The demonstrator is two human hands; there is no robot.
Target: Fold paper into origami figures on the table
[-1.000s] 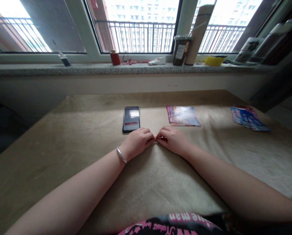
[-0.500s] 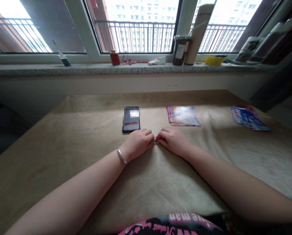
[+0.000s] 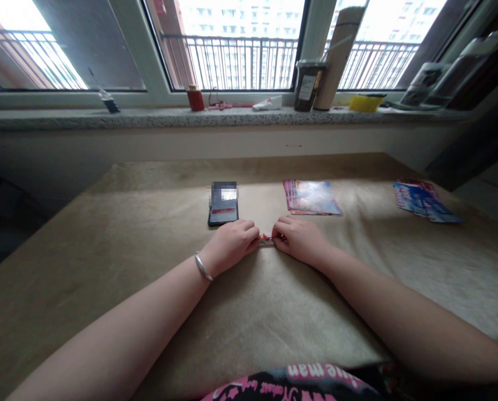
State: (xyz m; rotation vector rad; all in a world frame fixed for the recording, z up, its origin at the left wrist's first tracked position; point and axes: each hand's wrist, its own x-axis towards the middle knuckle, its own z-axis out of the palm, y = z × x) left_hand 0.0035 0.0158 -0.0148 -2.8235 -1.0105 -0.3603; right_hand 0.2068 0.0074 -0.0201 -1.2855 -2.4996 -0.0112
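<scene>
My left hand [image 3: 231, 244], with a silver bangle on the wrist, and my right hand [image 3: 298, 239] rest knuckles-up on the tan cloth-covered table [image 3: 107, 267]. Both are closed in a pinch on a small red and white strip [image 3: 265, 238] stretched between the fingertips; most of it is hidden. A dark phone [image 3: 223, 203] lies just beyond my left hand. A stack of colourful cards [image 3: 311, 197] lies just beyond my right hand.
A second stack of blue and red cards [image 3: 424, 201] lies at the table's right. The stone windowsill [image 3: 149, 118] carries a red cup [image 3: 195, 99], a dark jar [image 3: 308, 86], a cardboard roll [image 3: 339, 55], a yellow item [image 3: 365, 103] and a brush [image 3: 107, 100].
My hands have drawn slightly apart, so a bit more of the red and white strip shows between the fingertips. Nothing else has moved.
</scene>
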